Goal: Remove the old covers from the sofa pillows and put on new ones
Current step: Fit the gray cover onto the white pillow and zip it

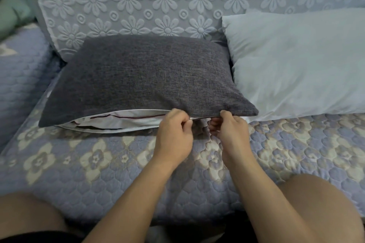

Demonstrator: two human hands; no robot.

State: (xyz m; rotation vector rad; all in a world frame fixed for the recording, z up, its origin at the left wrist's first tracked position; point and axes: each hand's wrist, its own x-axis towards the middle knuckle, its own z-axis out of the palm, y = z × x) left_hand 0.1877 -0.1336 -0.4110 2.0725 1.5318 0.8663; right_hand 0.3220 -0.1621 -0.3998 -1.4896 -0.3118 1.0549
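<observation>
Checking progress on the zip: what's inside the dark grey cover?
Through the open edge of the dark grey cover, a white inner pillow with dark red lines shows. The left hand and right hand hide the zipper end.

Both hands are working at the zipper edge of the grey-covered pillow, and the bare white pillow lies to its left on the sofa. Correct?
Not quite. In the head view the bare white pillow lies to the right of the grey-covered pillow, not its left. The rest holds: the left hand and right hand both pinch at that pillow's zipper edge, on the sofa.
</observation>
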